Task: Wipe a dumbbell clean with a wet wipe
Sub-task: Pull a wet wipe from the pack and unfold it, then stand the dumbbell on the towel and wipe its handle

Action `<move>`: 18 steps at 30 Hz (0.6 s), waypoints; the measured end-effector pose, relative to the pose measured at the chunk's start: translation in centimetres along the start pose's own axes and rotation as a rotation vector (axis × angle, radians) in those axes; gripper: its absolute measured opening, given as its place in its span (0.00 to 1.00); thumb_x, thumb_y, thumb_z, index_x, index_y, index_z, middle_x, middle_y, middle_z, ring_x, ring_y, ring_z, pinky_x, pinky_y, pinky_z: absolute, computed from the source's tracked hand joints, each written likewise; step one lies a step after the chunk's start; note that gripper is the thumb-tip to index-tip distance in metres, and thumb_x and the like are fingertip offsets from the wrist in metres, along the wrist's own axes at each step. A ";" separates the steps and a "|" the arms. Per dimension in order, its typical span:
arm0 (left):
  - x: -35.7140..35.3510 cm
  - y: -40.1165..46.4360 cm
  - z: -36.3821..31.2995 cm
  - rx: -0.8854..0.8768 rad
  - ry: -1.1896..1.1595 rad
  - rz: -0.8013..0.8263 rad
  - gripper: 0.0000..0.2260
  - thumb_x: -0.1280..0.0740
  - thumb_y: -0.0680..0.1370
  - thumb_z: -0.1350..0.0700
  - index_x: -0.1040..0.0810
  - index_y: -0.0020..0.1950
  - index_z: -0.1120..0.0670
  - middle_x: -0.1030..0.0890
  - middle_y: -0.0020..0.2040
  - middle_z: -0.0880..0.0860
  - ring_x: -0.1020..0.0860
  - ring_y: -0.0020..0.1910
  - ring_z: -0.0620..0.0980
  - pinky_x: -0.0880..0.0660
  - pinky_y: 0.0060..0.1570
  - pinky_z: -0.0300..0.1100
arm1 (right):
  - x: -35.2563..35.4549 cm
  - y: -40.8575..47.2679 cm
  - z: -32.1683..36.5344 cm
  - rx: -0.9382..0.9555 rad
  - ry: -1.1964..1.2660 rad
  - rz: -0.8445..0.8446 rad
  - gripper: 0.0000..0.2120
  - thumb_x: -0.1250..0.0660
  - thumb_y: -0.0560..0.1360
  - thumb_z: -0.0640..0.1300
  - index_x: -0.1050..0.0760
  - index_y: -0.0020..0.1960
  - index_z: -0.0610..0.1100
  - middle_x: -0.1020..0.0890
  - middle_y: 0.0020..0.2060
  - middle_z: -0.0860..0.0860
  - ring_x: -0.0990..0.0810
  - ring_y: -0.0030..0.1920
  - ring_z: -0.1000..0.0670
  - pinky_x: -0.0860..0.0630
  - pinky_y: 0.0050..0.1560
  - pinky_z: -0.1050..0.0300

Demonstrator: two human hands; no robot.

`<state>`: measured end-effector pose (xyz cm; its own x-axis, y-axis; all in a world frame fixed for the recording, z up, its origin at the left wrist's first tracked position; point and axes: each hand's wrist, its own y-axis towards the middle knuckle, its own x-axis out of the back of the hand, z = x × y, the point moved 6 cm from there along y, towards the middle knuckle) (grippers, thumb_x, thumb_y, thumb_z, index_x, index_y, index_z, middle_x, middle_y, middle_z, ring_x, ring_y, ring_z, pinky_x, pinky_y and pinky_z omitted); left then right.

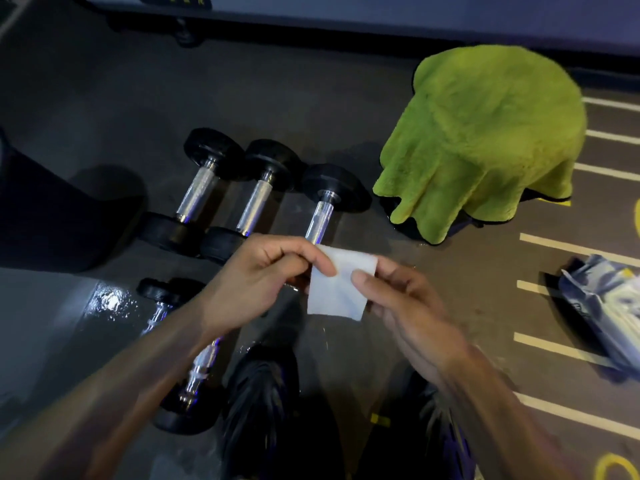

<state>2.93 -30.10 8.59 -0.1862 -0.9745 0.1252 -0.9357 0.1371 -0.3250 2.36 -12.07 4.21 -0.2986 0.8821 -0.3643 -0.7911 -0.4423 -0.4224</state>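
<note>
On the dark gym floor (pixel 104 98) the dumbbell (pixel 322 209) lies untouched at 12 o'clock, while the left hand (pixel 263 275) and right hand (pixel 405 299) both pinch the wet wipe (pixel 339 285), so wiping is not yet begun.

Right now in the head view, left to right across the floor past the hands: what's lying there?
Leftmost dumbbell → middle dumbbell → right dumbbell, its near end hidden behind the wet wipe → green towel draped over something dark → wipes packet at the right edge.
</note>
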 end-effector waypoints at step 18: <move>4.5 18.8 10.8 0.430 0.466 -0.248 0.14 0.25 0.78 0.47 0.14 0.45 0.59 0.18 0.36 0.53 0.22 0.35 0.48 0.24 0.46 0.43 | 7.2 3.7 -3.3 -0.052 -0.047 -0.428 0.21 0.29 0.75 0.58 0.19 0.50 0.40 0.27 0.35 0.40 0.27 0.39 0.43 0.23 0.50 0.40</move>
<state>-12.24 -33.82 -7.10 -0.1811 -0.7764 0.6037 -0.7829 -0.2577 -0.5662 -0.96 -7.84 -2.71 0.0256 0.9936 -0.1097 -0.8212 -0.0417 -0.5691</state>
